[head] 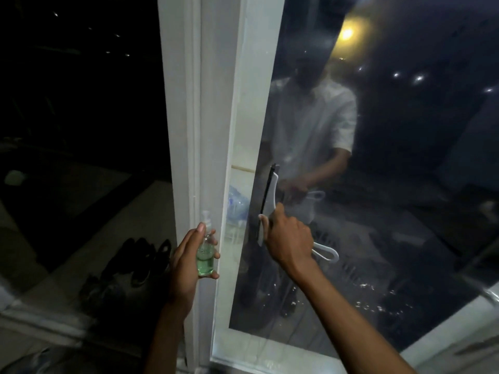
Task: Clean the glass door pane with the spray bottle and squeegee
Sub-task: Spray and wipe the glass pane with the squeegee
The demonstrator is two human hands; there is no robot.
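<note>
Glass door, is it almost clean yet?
Not yet. The pane looks hazy and streaky, and droplets low down suggest spraying is done. The right hand holds the squeegee against the pane's left edge; the left hand holds the spray bottle. Most wiping looks left.

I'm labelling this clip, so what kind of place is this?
Probably a home doorway at night: a white-framed glass door with darkness and small lights behind it, and pairs of shoes on the tiled floor beside the frame.
</note>
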